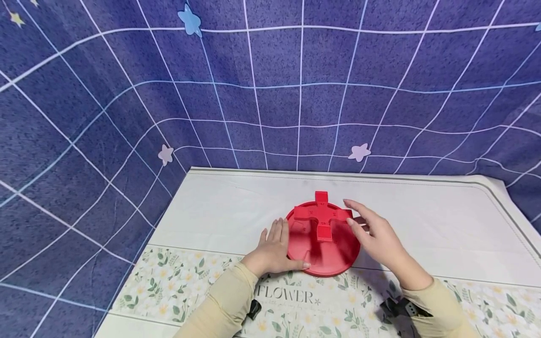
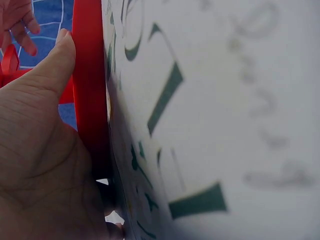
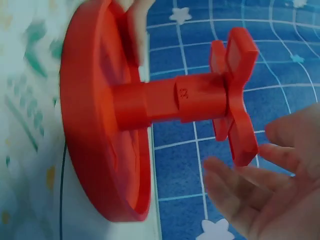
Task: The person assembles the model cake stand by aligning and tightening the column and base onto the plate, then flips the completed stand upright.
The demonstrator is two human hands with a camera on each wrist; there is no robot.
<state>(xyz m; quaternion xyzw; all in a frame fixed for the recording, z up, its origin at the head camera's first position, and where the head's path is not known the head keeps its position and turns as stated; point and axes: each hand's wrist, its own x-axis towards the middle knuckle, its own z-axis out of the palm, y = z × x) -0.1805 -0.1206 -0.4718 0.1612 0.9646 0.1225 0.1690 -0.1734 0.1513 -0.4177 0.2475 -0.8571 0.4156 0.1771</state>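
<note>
A red plastic stand with a round, rimmed base (image 1: 334,263) rests on the table. From its middle rises a short thick post (image 3: 162,100), topped by a four-armed cross (image 1: 322,213). My left hand (image 1: 272,253) lies against the left side of the base, fingers straight along the rim and thumb extended over the front edge. Beside the cross's right arm, my right hand (image 1: 378,239) is held with fingers loosely bent and spread. In the right wrist view its fingertips (image 3: 220,175) are right by the arm's end, without gripping it.
The table wears a white cover (image 1: 236,202) with a printed floral band (image 1: 181,281) along the front. Behind and to the left hangs a blue curtain (image 1: 270,103) with a grid and stars. Black straps (image 1: 401,307) are at the wrists.
</note>
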